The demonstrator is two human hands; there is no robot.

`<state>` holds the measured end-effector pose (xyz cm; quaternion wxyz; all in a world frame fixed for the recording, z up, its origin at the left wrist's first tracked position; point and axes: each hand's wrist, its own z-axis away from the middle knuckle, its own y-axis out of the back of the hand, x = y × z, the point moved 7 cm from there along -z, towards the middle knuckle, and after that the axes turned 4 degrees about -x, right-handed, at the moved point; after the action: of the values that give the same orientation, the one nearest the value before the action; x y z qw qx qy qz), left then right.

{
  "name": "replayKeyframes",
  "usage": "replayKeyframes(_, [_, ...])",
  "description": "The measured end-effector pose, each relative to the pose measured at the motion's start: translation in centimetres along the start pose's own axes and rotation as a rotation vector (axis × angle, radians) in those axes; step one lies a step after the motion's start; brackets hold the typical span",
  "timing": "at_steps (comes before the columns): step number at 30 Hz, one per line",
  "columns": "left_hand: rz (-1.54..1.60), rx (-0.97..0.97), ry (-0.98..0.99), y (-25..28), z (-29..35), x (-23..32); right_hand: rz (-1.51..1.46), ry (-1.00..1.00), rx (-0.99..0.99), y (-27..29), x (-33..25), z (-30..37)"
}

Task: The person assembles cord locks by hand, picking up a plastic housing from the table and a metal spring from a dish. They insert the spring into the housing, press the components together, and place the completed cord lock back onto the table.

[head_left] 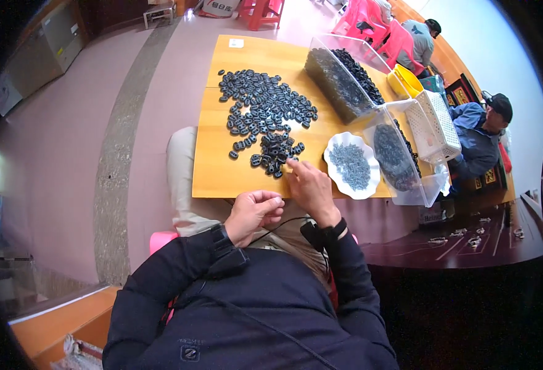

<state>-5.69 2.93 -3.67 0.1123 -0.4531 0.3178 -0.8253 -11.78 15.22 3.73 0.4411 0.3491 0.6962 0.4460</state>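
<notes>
Black two-holed pieces [274, 147] lie heaped near the front of our wooden counter [211, 163], with a wider scatter of the same kind [265, 98] spread behind them. Our right hand [311, 190] is half curled, forefinger reaching to the heap's near edge; we cannot tell whether it grips a piece or merely touches one. Our left hand [253, 213] is closed, thumb against forefinger, just off the counter's front edge; whether something small sits in that pinch is too fine for us to see.

To handle these well, we'd judge it best to take from the rim of the heap, one piece at a time, and lightly, since a jab into the middle could tip pieces over the edge. The left hand is above our lap, so anything slipping from it would likely drop off the counter; bringing both hands slightly over the wood seems safer. We'd also mind the right wrist: the scalloped white dish [329, 153], with small grey bits [353, 166] inside, stands just beside that hand, and a careless sweep could knock it. The black cord [277, 229] at our lap deserves slack too.
</notes>
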Motion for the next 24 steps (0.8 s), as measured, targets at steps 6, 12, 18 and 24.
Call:
replayKeyframes(6, [-0.028, 0.003, -0.002, 0.1, 0.1, 0.1, 0.041, 0.020, 0.011, -0.9, -0.1, -1.4])
replayKeyframes(12, [-0.023, 0.004, -0.008, 0.0, 0.2, 0.2, 0.046, 0.041, 0.040, -1.5, 0.1, -1.7])
replayKeyframes(18, [-0.011, -0.007, -0.014, 0.0, 0.1, 0.2, -0.251, 0.062, 0.195, -0.8, 1.4, -0.7])
replayKeyframes(24, [0.054, 0.020, -0.054, -0.1, 0.1, 0.7, -0.578, -0.110, -0.040, -0.6, 0.8, 1.4])
